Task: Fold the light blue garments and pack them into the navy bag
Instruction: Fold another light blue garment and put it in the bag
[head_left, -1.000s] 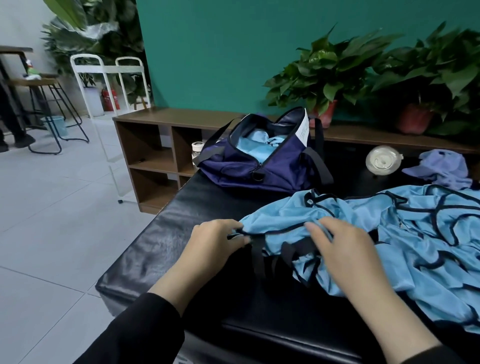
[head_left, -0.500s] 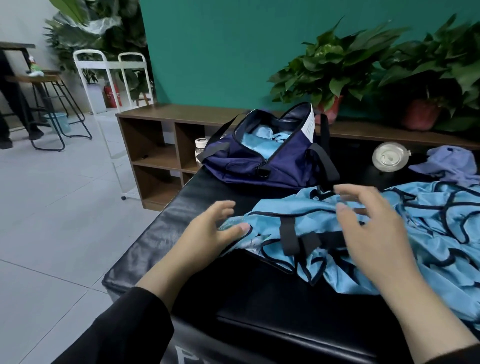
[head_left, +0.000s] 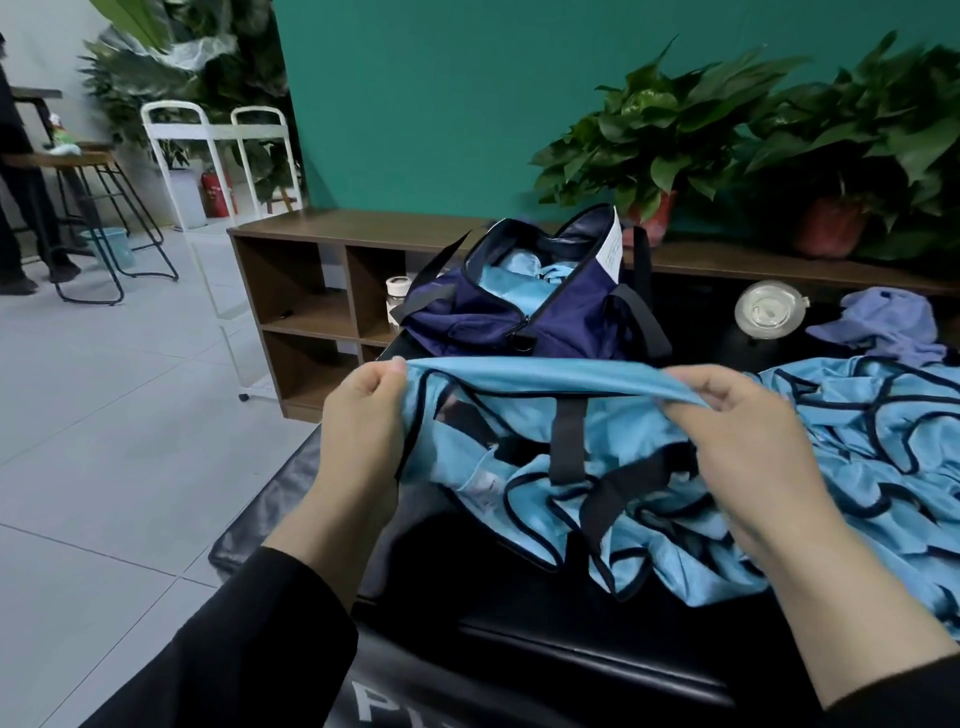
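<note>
- Two hands pinch one garment (head_left: 519, 467) by its top edge: left hand (head_left: 363, 415) at centre-left, right hand (head_left: 748, 436) at centre-right, edge stretched taut between.
- Hangs limp: probably light, soft, slippery; best held at hem corners.
- Heaped on bench (head_left: 519, 623), more pile right.
- Bag (head_left: 498, 317) open behind, upper centre, blue cloth inside.

A light blue thin-fabric garment with dark navy trim and straps (head_left: 524, 415) hangs stretched by its top edge above the black padded surface (head_left: 291, 493), its lower part crumpled into the heap of like light blue garments (head_left: 872, 447) toward the right edge. The navy fabric bag (head_left: 524, 312) sits unzipped at the far edge, light blue cloth inside.
</note>
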